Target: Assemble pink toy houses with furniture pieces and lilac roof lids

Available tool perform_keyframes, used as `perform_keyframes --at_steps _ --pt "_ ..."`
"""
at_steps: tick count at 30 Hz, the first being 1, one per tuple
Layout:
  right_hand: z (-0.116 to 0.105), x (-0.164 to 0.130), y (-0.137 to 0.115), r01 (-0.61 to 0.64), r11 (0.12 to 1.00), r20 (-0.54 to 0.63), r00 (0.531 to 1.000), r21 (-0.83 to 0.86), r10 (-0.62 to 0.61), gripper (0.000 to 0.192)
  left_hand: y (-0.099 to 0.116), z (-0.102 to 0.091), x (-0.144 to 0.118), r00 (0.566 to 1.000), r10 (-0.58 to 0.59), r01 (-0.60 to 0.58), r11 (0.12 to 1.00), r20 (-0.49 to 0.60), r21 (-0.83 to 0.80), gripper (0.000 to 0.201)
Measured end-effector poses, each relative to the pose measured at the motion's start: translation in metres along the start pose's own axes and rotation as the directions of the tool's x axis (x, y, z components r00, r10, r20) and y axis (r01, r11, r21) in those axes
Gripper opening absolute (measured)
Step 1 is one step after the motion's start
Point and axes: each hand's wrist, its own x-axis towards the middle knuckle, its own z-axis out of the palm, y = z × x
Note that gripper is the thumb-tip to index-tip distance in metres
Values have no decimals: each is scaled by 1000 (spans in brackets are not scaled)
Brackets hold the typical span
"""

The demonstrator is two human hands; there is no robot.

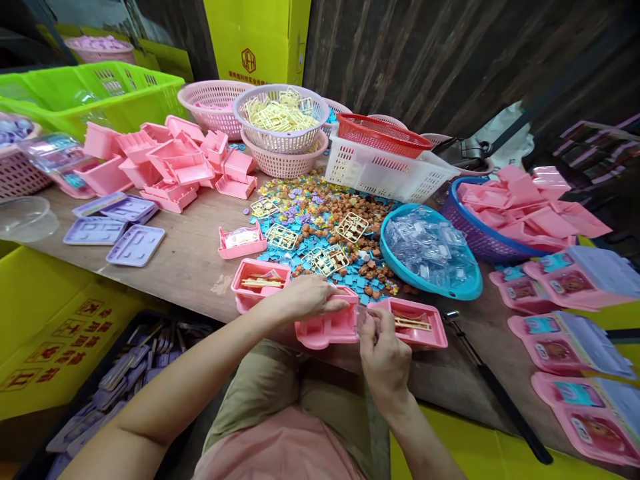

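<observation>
My left hand [310, 298] rests on top of a pink plastic tray [327, 327] at the table's near edge, fingers curled over its far rim. My right hand [383, 350] pinches the near left corner of a second pink tray [417, 323] that holds thin tan sticks. A third pink tray [260, 277] with sticks sits to the left. Behind them lies a heap of small blue, brown and yellow pieces [325, 227] with cream frames.
A blue bowl of clear plastic parts [430, 250] stands right of the heap. Pink boxes [170, 160], purple lids [120, 230], several baskets [283, 127] and a white crate [385, 170] fill the back. Filled pink packs [570, 333] lie at right; a black bar [495, 387] lies beside them.
</observation>
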Motion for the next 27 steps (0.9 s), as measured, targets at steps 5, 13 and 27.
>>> perform_keyframes --at_steps 5,13,27 --pt "4 2 -7 34 984 -34 999 -176 -40 33 0 -2 0 999 5 -6 1000 39 21 45" --pt "3 0 -16 185 893 -25 977 -409 -214 24 -5 3 -1 994 112 -112 993 9 43 48" --pt "7 -23 2 -215 869 293 952 446 85 51 -6 4 -3 997 69 -72 993 -33 -94 66"
